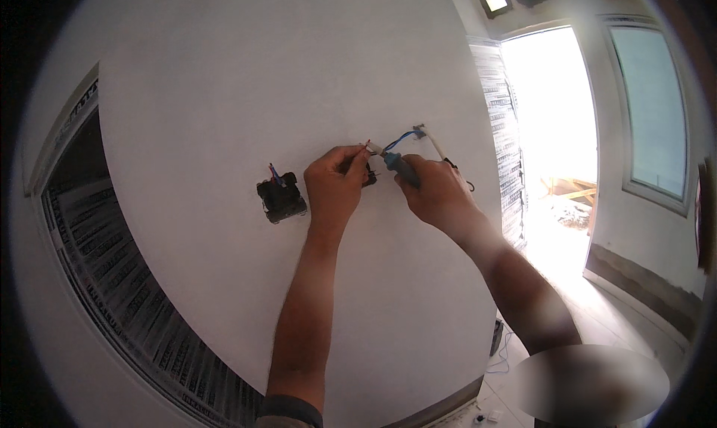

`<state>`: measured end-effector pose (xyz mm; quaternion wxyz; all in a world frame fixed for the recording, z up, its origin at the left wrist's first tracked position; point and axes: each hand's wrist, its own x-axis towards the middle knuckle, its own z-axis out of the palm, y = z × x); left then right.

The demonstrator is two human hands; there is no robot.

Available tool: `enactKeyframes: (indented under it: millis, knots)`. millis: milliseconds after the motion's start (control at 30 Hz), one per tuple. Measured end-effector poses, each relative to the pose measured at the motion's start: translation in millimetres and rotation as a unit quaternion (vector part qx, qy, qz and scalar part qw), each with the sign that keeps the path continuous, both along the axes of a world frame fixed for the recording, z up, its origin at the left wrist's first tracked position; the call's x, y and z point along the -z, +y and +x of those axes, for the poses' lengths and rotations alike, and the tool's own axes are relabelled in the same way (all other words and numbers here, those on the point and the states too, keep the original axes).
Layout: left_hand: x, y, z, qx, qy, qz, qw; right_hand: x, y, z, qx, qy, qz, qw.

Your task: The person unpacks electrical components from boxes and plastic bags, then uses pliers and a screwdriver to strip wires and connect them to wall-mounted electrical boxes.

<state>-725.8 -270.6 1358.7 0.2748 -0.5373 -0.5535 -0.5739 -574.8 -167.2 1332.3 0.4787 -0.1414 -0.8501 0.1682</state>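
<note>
My left hand [336,178] is raised to the white wall, thumb and fingers pinched around a thin wire [367,144] with a reddish end. My right hand [437,189] grips a blue-handled tool [402,169], its working end close to the left fingertips; its exact kind is hard to make out. Behind the left fingers a dark wall box [370,175] partly shows. Left of that hand, a black electrical wall box [281,198] has short coloured wires poking from its top. Blue wires [403,138] and a white cable [432,143] come out of a small hole in the wall [420,131].
An open bright doorway [549,144] and a framed window [651,114] stand on the right. On the left is a dark opening with a wrapped frame [123,278]. A thin cord [502,353] and small pieces [489,417] lie on the tiled floor.
</note>
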Motion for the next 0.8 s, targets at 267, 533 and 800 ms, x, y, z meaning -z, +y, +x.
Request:
enactKeyframes:
  millis: [267,533,800]
  knots:
    - [-0.4,1.2,3.0,0.003,0.006,0.007,1.0,-3.2,-0.4,-7.5,0.076,-0.026,0.076,0.994]
    - [-0.9,2.1,-1.4,-0.021,0.015,0.014,1.0,-3.4,1.5,-14.1,0.109,-0.007,0.128,0.986]
    - [0.5,4.0,-6.7,0.012,-0.003,0.025,1.0,-5.4,12.0,-20.9,0.067,0.003,0.14,0.988]
